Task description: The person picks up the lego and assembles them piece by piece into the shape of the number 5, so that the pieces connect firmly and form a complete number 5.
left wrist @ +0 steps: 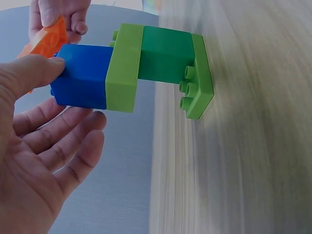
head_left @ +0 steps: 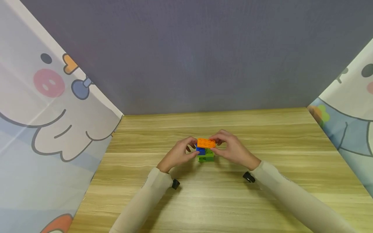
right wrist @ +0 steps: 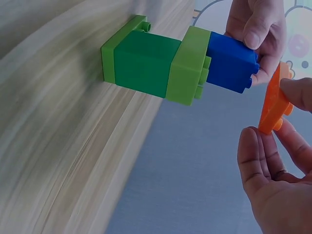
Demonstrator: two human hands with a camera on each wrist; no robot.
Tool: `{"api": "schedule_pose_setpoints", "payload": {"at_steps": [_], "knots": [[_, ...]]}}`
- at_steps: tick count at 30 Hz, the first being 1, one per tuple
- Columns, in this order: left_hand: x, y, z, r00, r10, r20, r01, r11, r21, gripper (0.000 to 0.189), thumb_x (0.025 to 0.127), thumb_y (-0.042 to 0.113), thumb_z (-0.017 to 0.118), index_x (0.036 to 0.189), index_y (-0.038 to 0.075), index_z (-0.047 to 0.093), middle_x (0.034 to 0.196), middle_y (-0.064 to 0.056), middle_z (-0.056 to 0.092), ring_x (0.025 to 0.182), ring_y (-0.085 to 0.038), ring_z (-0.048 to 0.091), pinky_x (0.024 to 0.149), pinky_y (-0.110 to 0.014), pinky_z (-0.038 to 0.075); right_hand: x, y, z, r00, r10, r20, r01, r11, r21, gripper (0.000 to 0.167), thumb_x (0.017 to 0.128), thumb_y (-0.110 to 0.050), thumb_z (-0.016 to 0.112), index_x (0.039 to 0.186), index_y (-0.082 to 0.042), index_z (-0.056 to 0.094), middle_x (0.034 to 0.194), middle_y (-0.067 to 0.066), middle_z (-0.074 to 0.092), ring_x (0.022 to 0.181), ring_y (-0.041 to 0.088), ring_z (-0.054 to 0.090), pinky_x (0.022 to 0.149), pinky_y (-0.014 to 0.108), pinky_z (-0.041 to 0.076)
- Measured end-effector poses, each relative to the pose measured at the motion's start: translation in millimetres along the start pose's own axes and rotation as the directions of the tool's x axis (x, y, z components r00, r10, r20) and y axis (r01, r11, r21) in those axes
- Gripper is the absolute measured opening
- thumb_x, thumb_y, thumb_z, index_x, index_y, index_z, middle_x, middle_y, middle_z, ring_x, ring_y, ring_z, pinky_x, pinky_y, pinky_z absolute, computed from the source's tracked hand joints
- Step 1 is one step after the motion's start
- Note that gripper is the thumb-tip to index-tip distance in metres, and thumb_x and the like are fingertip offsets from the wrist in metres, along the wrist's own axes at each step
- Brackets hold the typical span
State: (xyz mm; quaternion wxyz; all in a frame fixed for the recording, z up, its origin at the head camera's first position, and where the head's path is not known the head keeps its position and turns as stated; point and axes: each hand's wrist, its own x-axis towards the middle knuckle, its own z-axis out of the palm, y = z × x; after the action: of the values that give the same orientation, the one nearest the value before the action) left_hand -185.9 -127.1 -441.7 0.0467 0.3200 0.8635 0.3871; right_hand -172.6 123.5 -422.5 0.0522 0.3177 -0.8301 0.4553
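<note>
A stack of toy building bricks stands upright on the table. A light green plate (left wrist: 202,83) lies lowest, then a dark green brick (left wrist: 165,54), a light green brick (left wrist: 123,70) and a blue brick (left wrist: 80,77) on top. My left hand (head_left: 180,154) pinches the blue brick between thumb and fingers. With thumb and fingertips, my right hand (head_left: 234,149) holds a thin orange brick (right wrist: 274,101) by its end. In the right wrist view the orange brick is tilted and apart from the blue brick's studs. Studs also show on the light green brick, beside the blue one.
The wood-grain table (head_left: 204,207) extends all round the stack. A grey panel (head_left: 204,58) rises behind it, and cartoon-printed sheets (head_left: 26,181) flank both sides. Black pieces (head_left: 175,184) sit by both cuffs.
</note>
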Motion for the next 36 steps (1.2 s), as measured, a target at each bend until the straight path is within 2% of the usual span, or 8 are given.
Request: {"api": "schedule_pose_setpoints", "payload": {"at_steps": [10, 23, 26, 32, 36], "knots": [[-0.4, 0.0, -1.3, 1.0, 0.027, 0.003, -0.027, 0.999, 0.019, 0.038, 0.089, 0.021, 0.068, 0.122, 0.009, 0.052, 0.106, -0.001, 0.059, 0.092, -0.021, 0.06, 0.074, -0.029, 0.052, 2.7, 4.5, 4.5, 0.998, 0.032, 0.053, -0.032, 0.999, -0.013, 0.031, 0.079, -0.01, 0.078, 0.108, -0.01, 0.068, 0.097, -0.002, 0.055, 0.084, 0.024, 0.058, 0.074, 0.043, 0.052], [-0.9, 1.1, -2.6, 0.995, 0.09, -0.037, -0.09, 0.996, -0.01, 0.047, 0.088, 0.02, 0.069, 0.128, 0.007, 0.048, 0.109, -0.002, 0.06, 0.093, -0.026, 0.061, 0.077, -0.034, 0.051, 5.1, 2.9, 5.4, 0.998, 0.033, 0.058, -0.031, 0.999, -0.036, 0.031, 0.078, -0.01, 0.078, 0.108, -0.009, 0.068, 0.096, -0.002, 0.054, 0.083, 0.026, 0.058, 0.073, 0.042, 0.051], [-1.3, 0.4, -2.6, 0.993, 0.107, -0.044, -0.108, 0.994, -0.018, 0.045, 0.088, 0.018, 0.069, 0.127, 0.008, 0.049, 0.11, 0.0, 0.06, 0.094, -0.023, 0.06, 0.076, -0.036, 0.051, 6.1, 2.9, 5.5, 0.998, 0.029, 0.061, -0.027, 0.999, -0.033, 0.031, 0.078, -0.008, 0.078, 0.107, -0.008, 0.068, 0.096, -0.001, 0.054, 0.083, 0.027, 0.058, 0.073, 0.043, 0.051], [-0.3, -1.9, -0.5, 0.987, 0.149, -0.053, -0.15, 0.988, -0.023, 0.038, 0.087, 0.014, 0.069, 0.122, 0.015, 0.053, 0.111, 0.004, 0.06, 0.098, -0.01, 0.057, 0.075, -0.038, 0.052, 7.0, 3.2, 5.3, 0.997, 0.028, 0.07, -0.025, 0.999, -0.039, 0.03, 0.078, -0.008, 0.078, 0.107, -0.007, 0.068, 0.094, -0.001, 0.054, 0.082, 0.026, 0.058, 0.073, 0.043, 0.052], [-0.8, -3.6, 1.4, 0.985, 0.162, -0.065, -0.163, 0.986, -0.018, 0.037, 0.087, 0.011, 0.069, 0.121, 0.015, 0.054, 0.112, 0.004, 0.059, 0.099, -0.008, 0.056, 0.076, -0.037, 0.052, 7.4, 3.8, 5.5, 0.997, 0.028, 0.071, -0.024, 0.999, -0.049, 0.031, 0.078, -0.008, 0.078, 0.107, -0.008, 0.068, 0.094, -0.001, 0.054, 0.082, 0.025, 0.058, 0.072, 0.042, 0.052]]}}
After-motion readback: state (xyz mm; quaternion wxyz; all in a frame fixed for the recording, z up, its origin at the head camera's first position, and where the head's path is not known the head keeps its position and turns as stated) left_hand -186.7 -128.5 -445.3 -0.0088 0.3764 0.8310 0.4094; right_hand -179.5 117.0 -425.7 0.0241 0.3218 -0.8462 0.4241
